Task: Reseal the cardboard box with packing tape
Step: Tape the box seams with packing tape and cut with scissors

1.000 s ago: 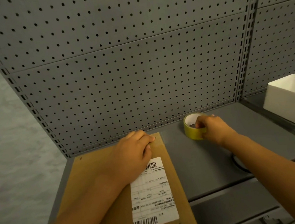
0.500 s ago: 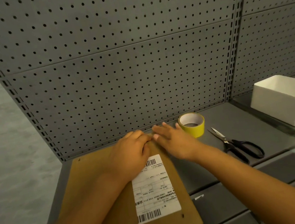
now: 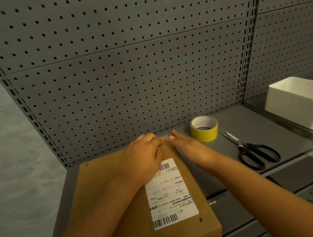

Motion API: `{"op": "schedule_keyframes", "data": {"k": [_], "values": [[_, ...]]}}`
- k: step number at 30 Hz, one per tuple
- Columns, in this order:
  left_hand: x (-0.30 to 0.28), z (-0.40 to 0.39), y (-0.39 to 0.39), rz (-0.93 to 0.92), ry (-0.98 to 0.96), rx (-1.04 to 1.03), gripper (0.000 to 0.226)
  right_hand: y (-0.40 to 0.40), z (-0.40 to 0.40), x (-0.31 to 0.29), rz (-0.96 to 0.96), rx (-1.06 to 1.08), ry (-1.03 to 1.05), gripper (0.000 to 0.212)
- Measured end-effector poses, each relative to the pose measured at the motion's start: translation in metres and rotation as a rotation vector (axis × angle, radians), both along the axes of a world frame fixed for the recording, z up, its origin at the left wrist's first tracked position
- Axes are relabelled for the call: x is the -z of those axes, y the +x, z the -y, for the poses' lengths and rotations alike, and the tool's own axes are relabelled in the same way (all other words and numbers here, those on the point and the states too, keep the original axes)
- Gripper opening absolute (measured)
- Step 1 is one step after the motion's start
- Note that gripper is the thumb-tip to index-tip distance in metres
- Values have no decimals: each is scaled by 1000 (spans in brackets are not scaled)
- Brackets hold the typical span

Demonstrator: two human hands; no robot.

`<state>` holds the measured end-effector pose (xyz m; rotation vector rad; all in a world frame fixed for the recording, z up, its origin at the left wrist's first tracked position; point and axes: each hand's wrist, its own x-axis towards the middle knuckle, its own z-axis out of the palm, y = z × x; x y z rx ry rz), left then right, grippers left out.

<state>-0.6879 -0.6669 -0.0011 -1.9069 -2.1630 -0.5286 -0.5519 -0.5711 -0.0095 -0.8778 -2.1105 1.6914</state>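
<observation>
Right, cardboard box (image 3: 138, 214) lies flat on the grey shelf (image 3: 232, 167), at its left end, running from the pegboard (image 3: 123, 72) at the back out past the front edge. White shipping label (image 3: 169, 194) w/ barcodes sits on the box top toward its right side.

Left hand (image 3: 141, 158) rests on the box top at the far end, knuckles up, fingers bent down onto the cardboard near the far right corner; can't tell if they pinch anything. It covers the label's top-left corner. Right hand (image 3: 189, 148) lies flat along the box's right edge at that same far corner, fingers straight and close together, pointing toward the pegboard, holding nothing. Fingertips of both hands are almost touching, w/ a pale strip of the box top showing between them.

Yellow tape roll (image 3: 204, 129) lies flat on the shelf near the back edge, just right of the right hand, not touched. Black-handled scissors (image 3: 250, 150) lie closed right of the roll, blades pointing to the back, handles toward the front edge. White bin (image 3: 304, 104) stands further right, on the next shelf section, well apart from the box.
</observation>
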Motion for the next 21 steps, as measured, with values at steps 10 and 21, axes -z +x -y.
{"op": "schedule_keyframes", "data": {"k": [10,21], "values": [[-3,-1,1,17,-60,-1,38,5,4,-3,207,-90,298,51],[-3,4,1,86,-218,15,50,-9,11,-7,387,-203,887,51]]}}
